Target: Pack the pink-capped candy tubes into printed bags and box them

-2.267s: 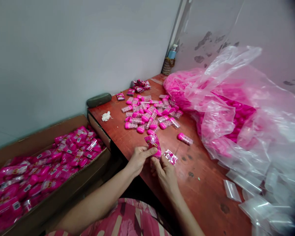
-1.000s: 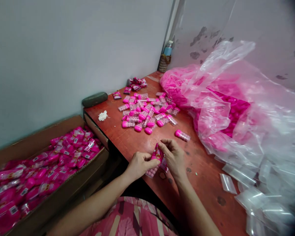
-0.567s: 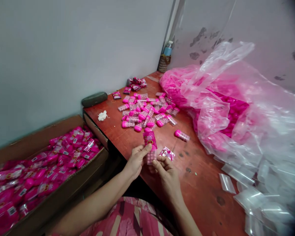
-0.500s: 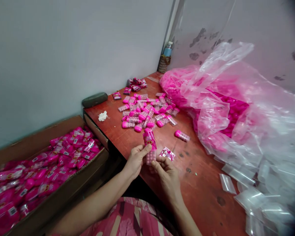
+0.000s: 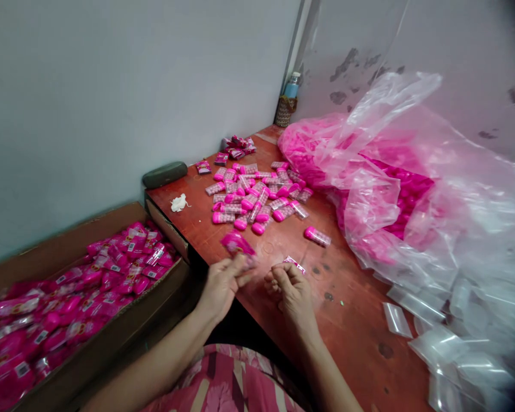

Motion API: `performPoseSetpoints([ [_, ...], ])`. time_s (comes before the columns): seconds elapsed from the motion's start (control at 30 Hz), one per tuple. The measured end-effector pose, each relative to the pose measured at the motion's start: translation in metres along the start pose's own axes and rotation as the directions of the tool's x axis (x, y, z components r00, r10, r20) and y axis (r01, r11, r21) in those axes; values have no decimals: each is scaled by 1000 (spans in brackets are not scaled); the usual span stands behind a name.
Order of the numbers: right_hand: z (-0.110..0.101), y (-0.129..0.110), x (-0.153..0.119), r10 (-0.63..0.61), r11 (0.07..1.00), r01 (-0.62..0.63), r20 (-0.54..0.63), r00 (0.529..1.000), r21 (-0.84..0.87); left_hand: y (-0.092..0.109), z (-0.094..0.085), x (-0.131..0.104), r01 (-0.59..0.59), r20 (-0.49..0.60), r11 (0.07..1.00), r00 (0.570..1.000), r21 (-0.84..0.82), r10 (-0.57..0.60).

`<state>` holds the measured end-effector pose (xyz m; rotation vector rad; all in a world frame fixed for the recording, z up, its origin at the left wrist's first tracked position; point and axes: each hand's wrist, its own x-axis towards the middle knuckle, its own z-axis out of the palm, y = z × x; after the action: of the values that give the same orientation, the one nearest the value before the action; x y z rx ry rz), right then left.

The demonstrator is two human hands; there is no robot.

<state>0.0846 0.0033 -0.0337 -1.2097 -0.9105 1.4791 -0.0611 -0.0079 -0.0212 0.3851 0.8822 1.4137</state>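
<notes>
My left hand (image 5: 223,286) is closed on a clear candy tube with a pink cap and a printed pink sleeve (image 5: 237,245), tilted left and smeared by motion above the table's front edge. My right hand (image 5: 292,292) hovers to its right, apart from the tube, with curled fingers; whether anything is in them is hidden. Just beyond those fingers a flat printed pink wrapper (image 5: 295,264) shows in part. Past both hands lies a heap of pink-capped candy tubes (image 5: 257,194), and a single tube (image 5: 317,236) rests apart from it.
On my left stands a cardboard box (image 5: 163,289) of wrapped pink packs (image 5: 111,274). A large plastic bag (image 5: 369,189) of pink pieces and clear sleeves (image 5: 433,320) cover the red table's (image 5: 352,349) right side. Small packets (image 5: 238,147), a dark case (image 5: 165,174) and a bottle (image 5: 292,86) sit farther back.
My left hand has drawn the tube left and tilted it, away from my right hand. My right hand has let go of the tube's lower end and curled its fingers.
</notes>
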Motion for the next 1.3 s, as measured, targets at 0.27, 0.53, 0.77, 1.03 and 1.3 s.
performPoseSetpoints([
  [0.27,-47,-14,5,-114,987,99,-114,987,-126,12,-24,9,-346,-5,797,916,495,401],
  [0.53,-62,-13,-3,-153,956,117,-119,981,-267,-63,22,39,-633,630,-22,766,774,129],
  [0.77,-72,-7,1,-245,855,148,-137,960,-497,-67,18,39,-649,655,-95,734,754,178],
  [1.03,-52,-9,12,-147,985,136,-97,984,-109,-57,28,23,-574,509,394,819,718,265],
  [1.3,-62,-33,36,-98,887,198,249,964,-418,-42,30,27,241,198,875,916,419,-348],
])
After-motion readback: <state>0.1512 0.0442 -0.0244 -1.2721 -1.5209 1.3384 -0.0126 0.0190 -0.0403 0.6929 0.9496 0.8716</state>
